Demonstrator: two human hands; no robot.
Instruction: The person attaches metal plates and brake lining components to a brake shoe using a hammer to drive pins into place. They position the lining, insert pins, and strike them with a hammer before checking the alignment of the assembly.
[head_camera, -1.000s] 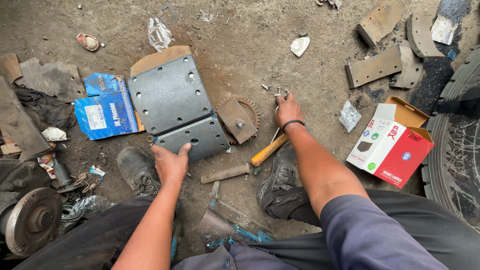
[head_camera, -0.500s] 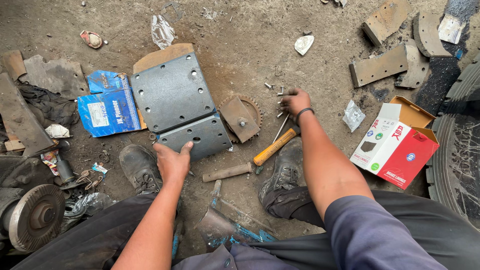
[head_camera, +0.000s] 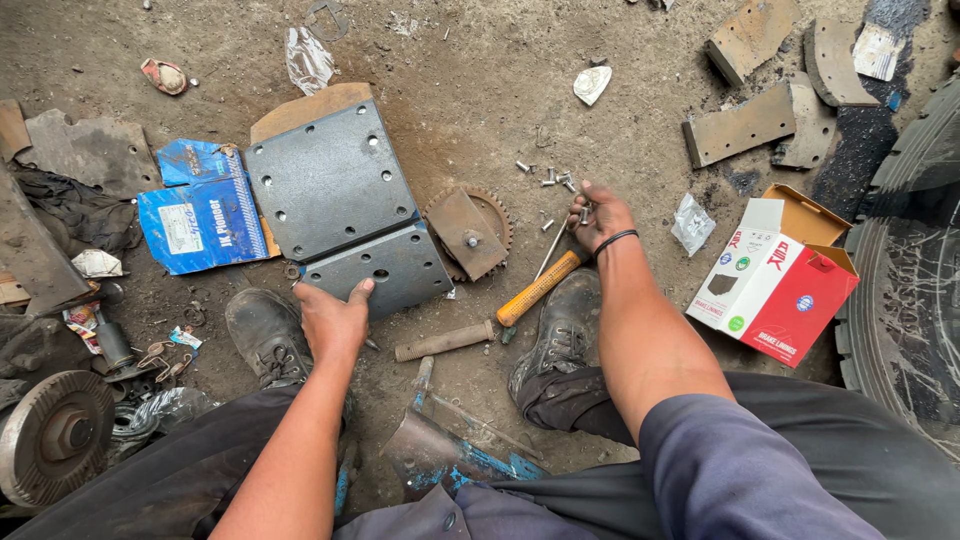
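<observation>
Crouched on the dirt floor (head_camera: 470, 90), your left hand (head_camera: 335, 320) presses its grip on the near edge of the grey brake shoe plate (head_camera: 335, 195) while your right hand (head_camera: 600, 218) pinches a small rivet (head_camera: 585, 213) beside the scattered rivets (head_camera: 548, 178). Keep the plate steady and lift one rivet cleanly, clear of the orange-handled hammer (head_camera: 540, 288)

floor (head_camera: 470, 120): bare, dirty concrete
centre: grey lining plates (head_camera: 340, 205), gear (head_camera: 468, 232), rivets (head_camera: 548, 178), orange-handled tool (head_camera: 538, 288)
left: blue packet (head_camera: 205, 215)
right: red-white box (head_camera: 775, 275), worn linings (head_camera: 740, 128)
</observation>
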